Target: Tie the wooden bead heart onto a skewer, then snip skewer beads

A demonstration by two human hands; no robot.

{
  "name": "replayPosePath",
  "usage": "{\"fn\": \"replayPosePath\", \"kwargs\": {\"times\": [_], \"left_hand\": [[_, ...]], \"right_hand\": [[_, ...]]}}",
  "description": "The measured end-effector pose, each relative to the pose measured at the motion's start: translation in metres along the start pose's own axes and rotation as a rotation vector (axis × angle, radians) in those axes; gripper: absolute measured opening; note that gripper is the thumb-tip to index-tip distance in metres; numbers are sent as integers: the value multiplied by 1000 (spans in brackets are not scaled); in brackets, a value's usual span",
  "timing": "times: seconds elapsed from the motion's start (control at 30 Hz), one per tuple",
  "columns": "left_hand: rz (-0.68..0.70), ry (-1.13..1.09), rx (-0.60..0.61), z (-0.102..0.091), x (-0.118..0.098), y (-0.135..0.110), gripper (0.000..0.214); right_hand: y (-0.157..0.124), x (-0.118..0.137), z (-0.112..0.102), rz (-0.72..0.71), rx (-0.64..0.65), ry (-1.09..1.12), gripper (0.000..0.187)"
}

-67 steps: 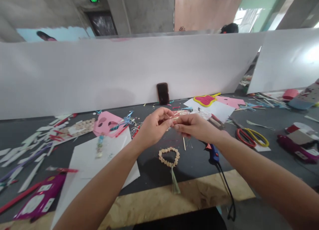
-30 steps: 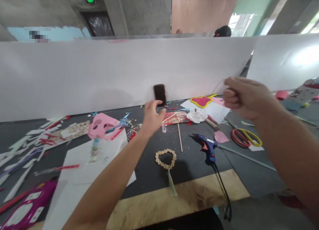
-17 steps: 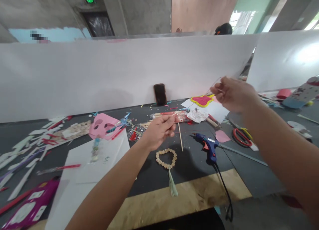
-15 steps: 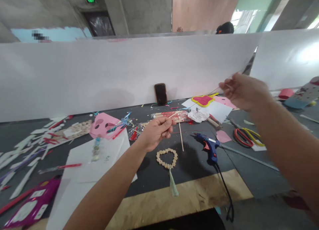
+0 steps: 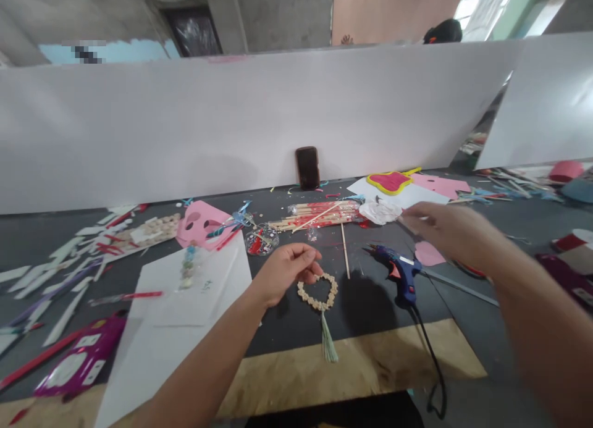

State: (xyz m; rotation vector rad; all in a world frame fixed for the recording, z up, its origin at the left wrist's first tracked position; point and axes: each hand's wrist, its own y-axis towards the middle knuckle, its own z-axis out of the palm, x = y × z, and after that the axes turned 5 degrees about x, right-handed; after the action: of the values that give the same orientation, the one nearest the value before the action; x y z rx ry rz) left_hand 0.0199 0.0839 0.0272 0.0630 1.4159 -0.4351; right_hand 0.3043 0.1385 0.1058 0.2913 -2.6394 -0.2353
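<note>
Wrapped sticks [image 5: 324, 216] lie far, a glue gun [image 5: 403, 271] right; the beaded heart [image 5: 319, 304] is just beside our curled left hand [image 5: 288, 269], well left of our right hand [image 5: 456, 233]; both grips unclear.

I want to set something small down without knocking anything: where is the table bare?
Bare: the dark tabletop between the beaded heart and the glue gun, nearer than the loose stick; a smaller patch between the heart and the white paper, near the left hand. Crowded: far left, with paper strips, and the back, around the bundled sticks.
</note>
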Motion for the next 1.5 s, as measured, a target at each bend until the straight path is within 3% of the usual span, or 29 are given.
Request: {"fn": "replayPosePath", "kwargs": {"times": [0.03, 0.17, 0.23, 0.33, 0.5, 0.57, 0.7, 0.83, 1.07, 1.2, 1.5], "left_hand": [[-1, -2, 11, 3, 4, -2, 29], [42, -31, 57, 12, 13, -6, 30], [60, -46, 39, 11, 16, -7, 30], [62, -44, -22, 8, 23, -7, 30], [87, -208, -90, 16, 36, -4, 28], [61, -335, -73, 24, 41, -3, 29], [20, -397, -53, 33, 47, -3, 29], [-7, -334, -14, 31, 48, -4, 29], [-139, -529, 129, 31, 47, -6, 25], [-223, -610, 135, 32, 47, -7, 24], [-260, -655, 199, 29, 45, -11, 29]], "right_hand": [[-10, 14, 16, -77, 111, 101, 6], [-40, 63, 77, -230, 401, 448, 37], [-44, 71, 97, -218, 436, 544, 30], [-42, 68, 109, -113, 469, 624, 18], [-40, 61, 111, 42, 823, 1043, 28], [-41, 61, 113, 102, 878, 1217, 30], [-44, 61, 119, 206, 892, 1405, 27], [-43, 58, 121, 210, 907, 1375, 26], [-34, 45, 119, 217, 639, 1255, 27], [-32, 42, 118, 277, 586, 1240, 29], [-29, 46, 118, 338, 471, 1304, 30]]}}
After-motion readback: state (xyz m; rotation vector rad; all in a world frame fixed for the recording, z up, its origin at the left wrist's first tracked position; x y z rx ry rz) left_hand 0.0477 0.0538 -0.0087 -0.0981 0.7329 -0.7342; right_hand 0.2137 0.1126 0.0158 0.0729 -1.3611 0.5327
